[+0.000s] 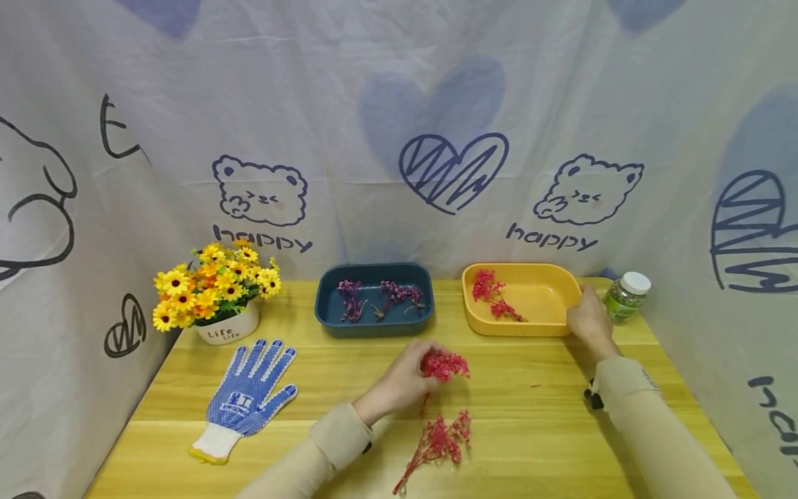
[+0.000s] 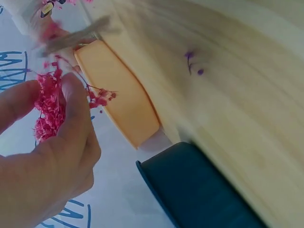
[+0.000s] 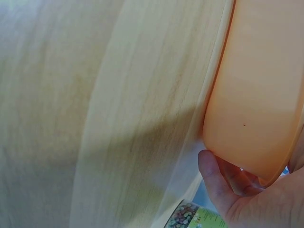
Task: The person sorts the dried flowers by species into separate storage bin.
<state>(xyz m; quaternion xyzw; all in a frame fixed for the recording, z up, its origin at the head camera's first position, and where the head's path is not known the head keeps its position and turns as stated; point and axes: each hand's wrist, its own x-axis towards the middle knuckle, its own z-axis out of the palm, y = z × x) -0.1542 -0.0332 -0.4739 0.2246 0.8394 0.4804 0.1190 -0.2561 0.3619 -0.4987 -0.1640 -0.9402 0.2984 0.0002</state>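
Note:
My left hand [image 1: 408, 378] pinches a sprig of small pink dried flowers [image 1: 445, 366] between thumb and fingers, above the table in front of the two trays. In the left wrist view the pink blossoms [image 2: 50, 107] show between the fingertips. Another pink sprig [image 1: 439, 443] lies on the table just below that hand. My right hand [image 1: 589, 322] holds the right end of the yellow tray [image 1: 551, 305], its fingers at the wall and rim. Inside that tray, toward its left, lie pink flowers [image 1: 492, 291]. The dark blue tray [image 1: 374, 331] holds purple dried sprigs [image 1: 399, 294].
A pot of yellow artificial flowers [image 1: 227, 327] stands at the back left. In front of it lies a blue dotted work glove [image 1: 246, 398]. Beside the right hand is a white-lidded jar [image 1: 625, 298]. A printed cloth [image 1: 349, 138] hangs behind the table.

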